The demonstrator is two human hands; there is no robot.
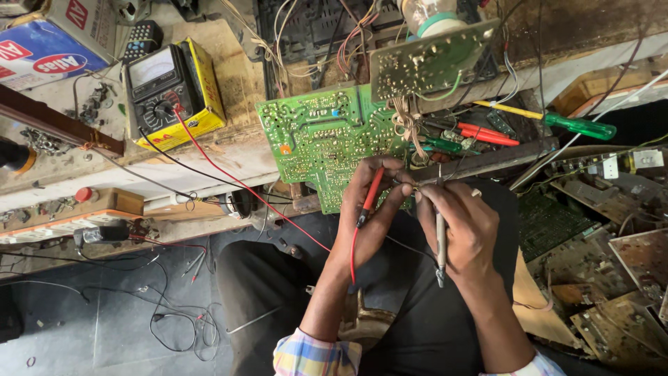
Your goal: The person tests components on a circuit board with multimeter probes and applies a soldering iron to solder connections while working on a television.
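Observation:
My left hand (372,209) grips a red test probe (370,198), its tip near the lower right corner of a green circuit board (316,139) that lies solder side up at the bench edge. My right hand (466,226) holds a thin grey probe (440,240) upright, and its fingertips pinch a small part close to my left fingers. A red lead (236,181) and a black lead run from the probes to a black analog multimeter (161,87) in a yellow case at the left.
A second pale board (431,59) tilts above the green one amid loose wires. A green-handled screwdriver (581,127) and red tools (487,134) lie at the right. Scrap boards (612,264) pile on the right. Cables litter the dark floor (104,313).

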